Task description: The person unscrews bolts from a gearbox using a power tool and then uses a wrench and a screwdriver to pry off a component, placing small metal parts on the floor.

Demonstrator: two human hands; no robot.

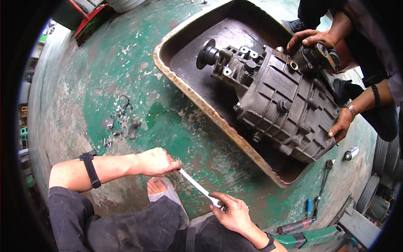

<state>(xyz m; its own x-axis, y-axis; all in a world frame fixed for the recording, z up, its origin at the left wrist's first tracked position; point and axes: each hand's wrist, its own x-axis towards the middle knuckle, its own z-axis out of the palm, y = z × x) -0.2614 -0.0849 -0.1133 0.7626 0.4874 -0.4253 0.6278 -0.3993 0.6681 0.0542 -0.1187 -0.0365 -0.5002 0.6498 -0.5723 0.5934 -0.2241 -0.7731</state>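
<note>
A long, slim metal wrench (194, 184) slants between my two hands above my knees. My left hand (158, 162) is closed round its upper-left end, covering that tip. At the other end, the fingers and thumb of my right hand (233, 212) pinch it loosely. Beyond the wrench, apart from my hands, a grey ribbed gearbox (273, 109) lies in a big rusty-rimmed metal tray (201, 103). A round black flange (206, 54) sticks out at its left end. Another person's hands (343, 124) rest on the gearbox's right side and far end.
Loose bolts and small parts (121, 122) lie on the worn green floor to the left. At right are a ratchet (327, 176), a small can (351, 153), a blue-handled tool (309, 206), a cylindrical tool (295, 226), a green metal beam (321, 237) and tyres (368, 194).
</note>
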